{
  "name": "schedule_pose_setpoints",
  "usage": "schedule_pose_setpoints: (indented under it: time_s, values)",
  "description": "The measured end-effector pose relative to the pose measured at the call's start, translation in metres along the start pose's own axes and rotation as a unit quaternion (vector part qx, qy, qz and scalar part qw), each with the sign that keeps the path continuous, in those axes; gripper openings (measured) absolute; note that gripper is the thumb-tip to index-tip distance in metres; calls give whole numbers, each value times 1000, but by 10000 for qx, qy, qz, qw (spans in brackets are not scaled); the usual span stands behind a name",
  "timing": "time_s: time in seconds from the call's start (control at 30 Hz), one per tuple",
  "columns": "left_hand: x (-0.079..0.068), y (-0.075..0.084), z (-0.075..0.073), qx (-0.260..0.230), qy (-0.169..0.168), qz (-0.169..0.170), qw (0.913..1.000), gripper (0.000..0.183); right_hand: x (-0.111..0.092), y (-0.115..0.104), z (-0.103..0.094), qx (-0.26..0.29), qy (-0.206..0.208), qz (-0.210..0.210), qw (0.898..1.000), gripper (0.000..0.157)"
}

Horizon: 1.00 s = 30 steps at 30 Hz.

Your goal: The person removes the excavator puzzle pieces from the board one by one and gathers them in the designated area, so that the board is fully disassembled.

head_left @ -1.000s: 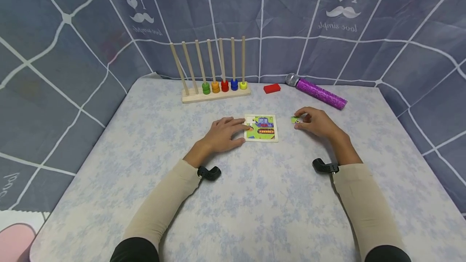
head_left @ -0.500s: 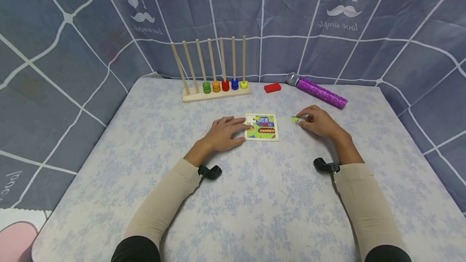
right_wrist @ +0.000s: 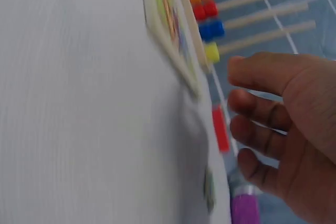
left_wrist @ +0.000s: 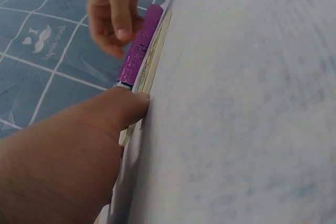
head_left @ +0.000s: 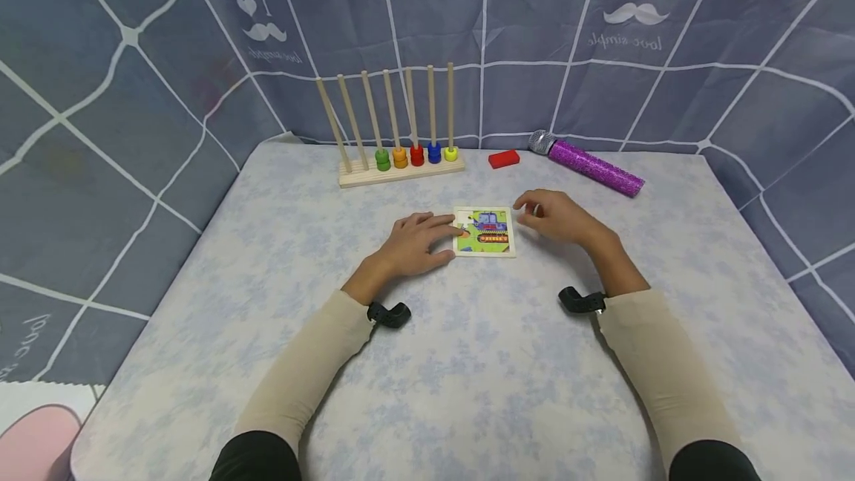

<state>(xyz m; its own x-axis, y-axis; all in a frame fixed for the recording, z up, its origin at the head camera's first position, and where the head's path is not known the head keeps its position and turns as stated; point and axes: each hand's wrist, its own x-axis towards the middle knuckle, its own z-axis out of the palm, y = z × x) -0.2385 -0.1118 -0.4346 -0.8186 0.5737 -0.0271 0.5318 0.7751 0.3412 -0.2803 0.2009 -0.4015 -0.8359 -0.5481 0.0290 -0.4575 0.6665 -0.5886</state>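
Note:
A small jigsaw puzzle (head_left: pixel 490 237) in a pale square frame lies flat on the table, showing a blue and orange tracked vehicle on green. Its upper left corner has a pale patch. My left hand (head_left: pixel 417 243) rests at its left edge, fingers extended over the border and thumb at the near left corner. Just off the puzzle's right side hovers my right hand (head_left: pixel 557 217), fingers loosely bent and holding nothing. In the right wrist view, a small greenish puzzle piece (right_wrist: pixel 209 190) lies on the table beyond those fingers; the hand hides it in the head view.
A wooden peg rack (head_left: pixel 401 175) with coloured beads stands at the back left. Behind the puzzle lie a red block (head_left: pixel 504 159) and a purple glitter microphone (head_left: pixel 594 167). A grey-blue checked curtain (head_left: pixel 534 36) encloses the table (head_left: pixel 481 362).
My right hand has let go of the green puzzle piece and shifted left toward the puzzle. The left hand has kept its place at the puzzle's left edge.

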Motion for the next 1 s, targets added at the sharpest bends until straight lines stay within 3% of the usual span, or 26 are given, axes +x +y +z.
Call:
schedule_pose_setpoints:
  time_s: [0.13,0.23,0.4,0.53,0.73,1.0]
  values:
    - [-2,-1,1,39,-68,25,10000,49,22,-30,17,-229,-617,-291,9974,24]
    - [-2,-1,2,24,-45,74,10000,48,36,-44,29,-696,-721,-377,9943,26]
    - [-3,0,5,-27,-63,111,9999,49,49,-52,41,-1269,-858,-58,9882,24]
    - [-3,0,3,-16,-14,117,9999,48,53,-55,42,-1278,-912,161,9875,23]
    - [-4,-1,1,-57,16,68,10000,48,59,-56,39,-1089,-959,98,9894,19]
    - [-3,-3,0,-45,78,77,9999,48,61,-60,39,-1179,-773,593,9882,15]
